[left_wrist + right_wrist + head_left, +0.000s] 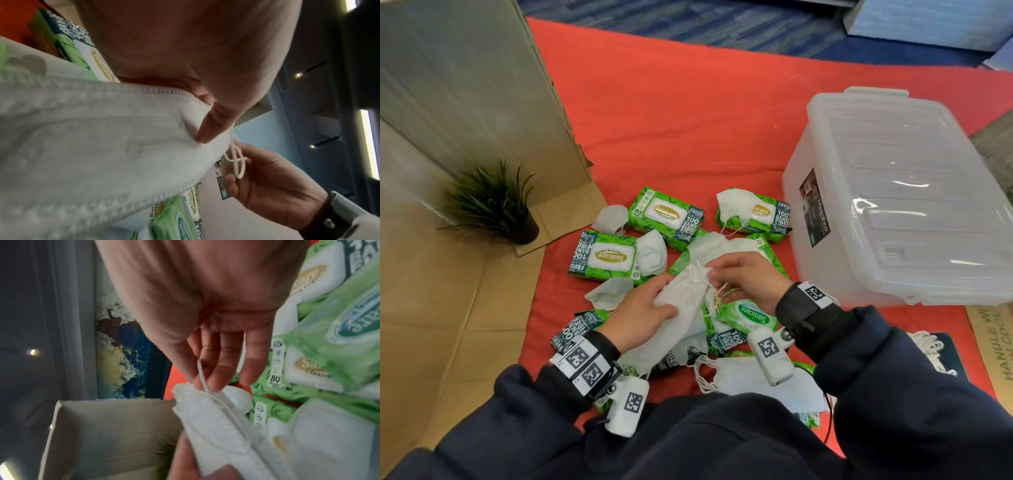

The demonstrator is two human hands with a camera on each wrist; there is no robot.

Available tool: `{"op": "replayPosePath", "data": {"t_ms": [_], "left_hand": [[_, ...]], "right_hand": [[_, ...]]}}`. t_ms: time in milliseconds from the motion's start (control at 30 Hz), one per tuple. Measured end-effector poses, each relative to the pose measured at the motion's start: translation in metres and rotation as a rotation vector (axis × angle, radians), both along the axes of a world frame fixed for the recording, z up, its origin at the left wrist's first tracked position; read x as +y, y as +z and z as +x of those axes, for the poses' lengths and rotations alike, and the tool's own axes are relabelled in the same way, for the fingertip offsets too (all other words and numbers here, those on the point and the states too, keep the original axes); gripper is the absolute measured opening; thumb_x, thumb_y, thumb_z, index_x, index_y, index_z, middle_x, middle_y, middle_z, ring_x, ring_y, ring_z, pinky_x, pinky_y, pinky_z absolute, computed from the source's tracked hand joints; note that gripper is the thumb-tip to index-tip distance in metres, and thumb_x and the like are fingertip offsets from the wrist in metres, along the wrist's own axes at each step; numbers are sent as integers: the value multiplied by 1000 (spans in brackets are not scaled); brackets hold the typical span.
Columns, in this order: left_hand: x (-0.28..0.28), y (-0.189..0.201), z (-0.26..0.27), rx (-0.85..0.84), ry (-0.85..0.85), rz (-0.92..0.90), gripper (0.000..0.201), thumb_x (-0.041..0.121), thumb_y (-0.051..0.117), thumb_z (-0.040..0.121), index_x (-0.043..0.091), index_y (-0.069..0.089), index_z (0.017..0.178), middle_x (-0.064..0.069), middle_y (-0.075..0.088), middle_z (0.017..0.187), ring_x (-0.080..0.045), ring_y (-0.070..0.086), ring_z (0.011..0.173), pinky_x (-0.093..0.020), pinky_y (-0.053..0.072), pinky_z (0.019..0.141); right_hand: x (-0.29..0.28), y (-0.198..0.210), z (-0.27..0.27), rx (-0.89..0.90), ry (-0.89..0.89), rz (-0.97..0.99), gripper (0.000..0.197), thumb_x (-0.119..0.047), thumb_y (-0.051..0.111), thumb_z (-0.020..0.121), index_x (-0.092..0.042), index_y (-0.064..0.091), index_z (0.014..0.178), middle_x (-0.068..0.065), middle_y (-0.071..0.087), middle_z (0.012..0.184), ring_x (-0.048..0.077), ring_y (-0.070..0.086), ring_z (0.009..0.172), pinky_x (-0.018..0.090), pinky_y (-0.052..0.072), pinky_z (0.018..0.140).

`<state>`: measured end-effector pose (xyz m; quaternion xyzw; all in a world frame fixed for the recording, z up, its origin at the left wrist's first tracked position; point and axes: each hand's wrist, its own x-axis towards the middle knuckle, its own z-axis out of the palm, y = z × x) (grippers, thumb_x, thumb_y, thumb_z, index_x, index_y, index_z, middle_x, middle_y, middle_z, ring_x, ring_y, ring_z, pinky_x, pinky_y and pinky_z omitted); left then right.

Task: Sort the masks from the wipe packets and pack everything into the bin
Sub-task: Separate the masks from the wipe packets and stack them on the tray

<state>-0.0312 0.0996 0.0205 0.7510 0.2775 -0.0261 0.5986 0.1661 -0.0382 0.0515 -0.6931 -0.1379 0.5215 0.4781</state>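
Observation:
My left hand [667, 296] grips a folded white mask [688, 291] above the pile, with its thumb [213, 126] pressed on the mask's [102, 146] edge. My right hand [717, 270] pinches that mask's ear loop [202, 379] between thumb and fingers [216, 369]; the ear loop [236, 164] shows as a twisted ring in the left wrist view. Green wipe packets [666, 214] [602, 255] [756, 212] [750, 317] lie on the red cloth, mixed with loose white masks [611, 216] [652, 253] [607, 291] [743, 377]. The clear plastic bin [893, 192] stands to the right with its lid on.
A small potted plant [493, 205] stands on flattened cardboard [448, 291] at the left, beside an upright cardboard panel [465, 78]. A printed doormat [993, 346] lies at the right edge. Red cloth [671, 120] stretches beyond the pile.

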Motion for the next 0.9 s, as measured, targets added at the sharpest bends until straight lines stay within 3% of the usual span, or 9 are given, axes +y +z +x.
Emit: {"op": "replayPosePath", "data": {"t_ms": [100, 200, 267, 367, 533, 633, 767, 833, 900], "left_hand": [[0, -3, -4, 13, -31, 71, 28, 21, 69, 83, 32, 64, 108, 11, 71, 100, -11, 66, 96, -43, 52, 93], [0, -7, -8, 41, -26, 115, 28, 16, 73, 86, 30, 64, 108, 11, 72, 99, -9, 67, 93, -47, 54, 91], [-2, -5, -8, 28, 1, 85, 37, 15, 75, 86, 31, 64, 117, 13, 74, 104, -7, 69, 97, -46, 56, 92], [-4, 0, -5, -26, 59, -54, 51, 10, 77, 88, 30, 54, 129, 6, 76, 110, -13, 73, 100, -48, 60, 90], [-10, 4, 11, -150, 319, -238, 78, 2, 80, 84, 36, 43, 143, -1, 72, 124, -22, 72, 108, -48, 62, 83], [-13, 14, 25, -240, 493, -414, 71, -9, 74, 84, 31, 49, 137, -4, 73, 122, -22, 72, 106, -46, 62, 75], [10, 18, 35, -251, 626, -290, 27, 7, 80, 82, 23, 67, 100, -3, 72, 97, -23, 67, 88, -38, 54, 71], [27, 21, 35, -233, 617, -179, 9, 19, 81, 83, 20, 73, 80, -6, 66, 83, -22, 60, 81, -40, 50, 75], [40, 24, 34, -231, 583, -99, 12, 21, 78, 89, 15, 77, 78, -9, 70, 80, -20, 62, 77, -40, 53, 77]], "right_hand": [[4, 12, 5, 322, -235, 109, 37, -4, 61, 97, -6, 59, 134, 10, 66, 76, 21, 65, 60, 36, 60, 61], [3, 26, 11, 516, -385, 286, 36, -8, 53, 101, -7, 57, 137, 21, 74, 108, 29, 76, 88, 39, 64, 70], [-2, 27, 13, 426, -368, 317, 34, -7, 54, 101, -8, 58, 135, 21, 71, 123, 34, 73, 106, 40, 64, 76], [-11, 16, 6, 232, -312, 206, 35, -14, 64, 98, -13, 62, 133, 17, 71, 125, 33, 72, 109, 46, 62, 85], [-26, -7, -31, 77, 161, 12, 37, -33, 76, 91, -24, 68, 126, 0, 75, 119, 20, 71, 112, 42, 56, 99], [-29, -9, -43, 7, 246, -20, 27, -15, 79, 88, -14, 73, 114, 8, 78, 110, 26, 74, 100, 34, 59, 85], [-35, -13, -33, -172, 323, -139, 28, -22, 85, 82, -12, 76, 107, 13, 78, 104, 37, 73, 96, 52, 59, 87], [-41, -13, -27, -179, 327, -143, 26, -22, 83, 83, -13, 76, 107, 14, 77, 104, 34, 74, 90, 46, 60, 77], [-48, -11, -23, -125, 267, -117, 23, -15, 79, 88, -8, 74, 109, 18, 76, 101, 28, 72, 77, 33, 58, 62]]}}
